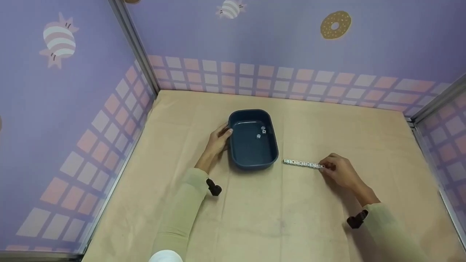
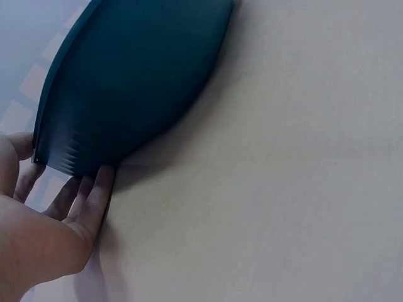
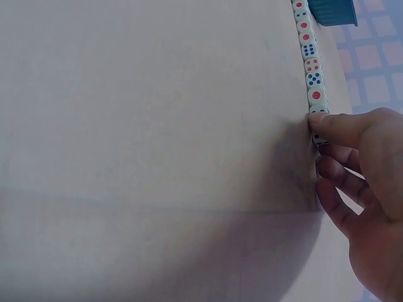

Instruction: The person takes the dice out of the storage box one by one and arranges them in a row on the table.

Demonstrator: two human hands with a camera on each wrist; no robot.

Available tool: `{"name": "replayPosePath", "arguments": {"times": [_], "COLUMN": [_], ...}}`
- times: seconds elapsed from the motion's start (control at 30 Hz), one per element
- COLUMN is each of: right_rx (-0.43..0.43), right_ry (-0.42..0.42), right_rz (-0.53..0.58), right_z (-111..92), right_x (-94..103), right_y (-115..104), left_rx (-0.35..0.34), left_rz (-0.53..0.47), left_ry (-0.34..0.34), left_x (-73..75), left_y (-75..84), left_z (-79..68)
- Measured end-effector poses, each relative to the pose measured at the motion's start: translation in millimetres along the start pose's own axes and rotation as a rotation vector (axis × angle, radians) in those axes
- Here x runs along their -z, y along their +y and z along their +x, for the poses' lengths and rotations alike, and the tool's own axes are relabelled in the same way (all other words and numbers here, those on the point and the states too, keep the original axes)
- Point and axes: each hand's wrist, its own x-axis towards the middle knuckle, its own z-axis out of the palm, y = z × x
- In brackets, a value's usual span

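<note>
A dark blue rectangular plastic tub [image 1: 251, 165] stands on the table with a few small dice [image 1: 259, 136] inside, near its right wall. My left hand [image 1: 217, 140] grips the tub's left side, thumb at the rim and fingers against the outer wall [image 2: 126, 94]. To the right of the tub, a straight row of white dice [image 1: 302, 163] lies on the cloth, showing red and blue pips in the right wrist view. My right hand [image 1: 340, 169] pinches the die [image 3: 320, 135] at the row's right end between thumb and fingers; that die is partly hidden.
A beige cloth [image 1: 251, 211] covers the table. Purple panels [image 1: 273, 36] with a checked border stand at the back, left and right, joined by metal posts [image 1: 134, 43]. A white round object [image 1: 165, 256] shows at the bottom edge, beside the left sleeve.
</note>
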Motion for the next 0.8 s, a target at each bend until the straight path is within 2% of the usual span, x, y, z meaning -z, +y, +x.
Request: {"name": "replayPosePath", "arguments": {"times": [0.2, 0.33, 0.53, 0.8], "right_rx": [0.022, 0.081, 0.183, 0.276], "right_ry": [-0.027, -0.003, 0.039, 0.048], "right_rz": [-0.039, -0.051, -0.045, 0.006], "right_z": [0.0, 9.3, 42.9, 93.6], "right_x": [6.9, 13.8, 11.6, -6.9], "right_y": [-5.2, -18.0, -52.2, -100.5], "left_rx": [0.016, 0.04, 0.039, 0.04], "left_rz": [-0.007, -0.045, -0.032, -0.015], "left_ry": [-0.001, -0.016, -0.018, -0.007], "left_x": [-1.9, -0.9, 2.9, 0.4], "left_y": [0.0, -0.3, 0.9, 1.2], "left_z": [-0.2, -0.4, -1.9, -2.2]}}
